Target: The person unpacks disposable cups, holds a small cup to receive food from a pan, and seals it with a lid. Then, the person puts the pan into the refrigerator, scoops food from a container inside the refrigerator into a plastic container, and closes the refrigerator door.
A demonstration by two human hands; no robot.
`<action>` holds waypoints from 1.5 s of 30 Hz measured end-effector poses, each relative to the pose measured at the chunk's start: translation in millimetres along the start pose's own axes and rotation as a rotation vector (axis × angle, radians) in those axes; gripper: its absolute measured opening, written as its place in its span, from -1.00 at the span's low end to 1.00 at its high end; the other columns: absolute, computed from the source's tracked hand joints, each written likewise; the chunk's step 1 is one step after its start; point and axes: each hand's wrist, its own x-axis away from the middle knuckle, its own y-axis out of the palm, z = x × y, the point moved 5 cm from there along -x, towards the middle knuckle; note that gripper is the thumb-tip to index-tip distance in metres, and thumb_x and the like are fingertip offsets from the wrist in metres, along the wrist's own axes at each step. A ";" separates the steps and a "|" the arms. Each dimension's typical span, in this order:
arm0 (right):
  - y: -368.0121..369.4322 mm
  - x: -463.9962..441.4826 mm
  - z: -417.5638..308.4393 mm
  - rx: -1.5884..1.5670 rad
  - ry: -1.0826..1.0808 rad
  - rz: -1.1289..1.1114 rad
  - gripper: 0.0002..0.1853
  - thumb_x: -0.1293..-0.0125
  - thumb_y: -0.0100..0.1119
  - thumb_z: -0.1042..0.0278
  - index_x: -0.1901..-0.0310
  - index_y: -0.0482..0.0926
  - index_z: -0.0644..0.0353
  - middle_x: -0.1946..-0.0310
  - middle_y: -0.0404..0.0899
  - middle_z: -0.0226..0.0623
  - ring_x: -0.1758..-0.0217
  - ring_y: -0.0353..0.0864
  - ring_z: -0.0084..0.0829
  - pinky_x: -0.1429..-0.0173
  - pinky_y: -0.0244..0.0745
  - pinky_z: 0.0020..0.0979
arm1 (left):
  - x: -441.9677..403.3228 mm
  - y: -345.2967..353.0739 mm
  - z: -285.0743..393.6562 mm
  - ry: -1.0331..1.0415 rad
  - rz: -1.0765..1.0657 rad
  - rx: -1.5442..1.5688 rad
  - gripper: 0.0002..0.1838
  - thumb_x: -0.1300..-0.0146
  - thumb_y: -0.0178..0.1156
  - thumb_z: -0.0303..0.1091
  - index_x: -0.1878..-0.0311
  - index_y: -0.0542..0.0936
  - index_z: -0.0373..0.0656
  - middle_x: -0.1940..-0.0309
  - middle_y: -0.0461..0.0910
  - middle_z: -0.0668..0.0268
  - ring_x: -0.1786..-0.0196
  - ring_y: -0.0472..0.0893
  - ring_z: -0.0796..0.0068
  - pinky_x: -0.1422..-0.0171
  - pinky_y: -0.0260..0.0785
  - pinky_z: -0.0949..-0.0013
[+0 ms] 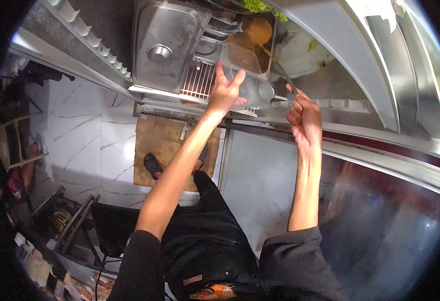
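Note:
My left hand (224, 94) is at the left side of a clear plastic container (241, 57), its fingers apart around the edge; where they meet the plastic is partly hidden. My right hand (304, 114) is closed around the end of a long thin handle. This handle belongs to a ladle (281, 69) that slants up and left into a metal pan (269, 75) of orange-brown food. The ladle's head looks coated in the food or sunk in it. Just left of my right hand is a small round metal tin (267, 91).
A steel pan lid with a round knob (159, 53) lies left of my hands, beside a white wire rack (198, 80). Green leaves (256, 5) show at the top. A curved panel edge (350, 55) rises at the right. Below lies a brown mat (147, 150) on marbled tiles.

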 end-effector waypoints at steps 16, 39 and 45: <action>-0.7 79.9 -3.0 0.002 -0.068 0.051 -0.63 -0.48 -0.07 0.37 -0.20 0.40 0.42 0.65 -0.05 -0.69 0.67 -0.14 -0.77 0.60 -0.19 -0.60 | -48.9 25.6 9.6 -0.017 -0.103 0.063 -0.08 -0.38 -0.03 0.23 -0.53 -0.33 0.09 -0.14 0.42 -0.07 0.27 0.71 0.09 0.23 0.64 0.18; -3.8 129.5 68.1 0.883 -0.058 0.094 -0.85 -0.49 -0.16 0.45 0.09 0.46 0.18 0.72 0.36 -0.31 0.67 0.41 -0.37 0.51 0.28 -0.32 | -22.5 14.9 -7.4 -0.002 -0.345 0.415 -0.33 -0.42 0.05 0.04 -0.39 -0.09 0.17 -0.27 0.33 0.20 0.01 0.64 0.28 0.13 0.49 0.37; -4.8 134.1 102.0 0.950 -0.124 0.214 -0.86 -0.49 -0.15 0.39 0.14 0.43 0.18 0.71 0.30 -0.20 0.67 0.40 -0.33 0.51 0.23 -0.26 | -21.6 16.6 -9.2 0.026 -0.385 0.454 -0.35 -0.43 0.04 0.06 -0.37 -0.10 0.23 -0.30 0.29 0.20 -0.06 0.61 0.21 0.03 0.48 0.23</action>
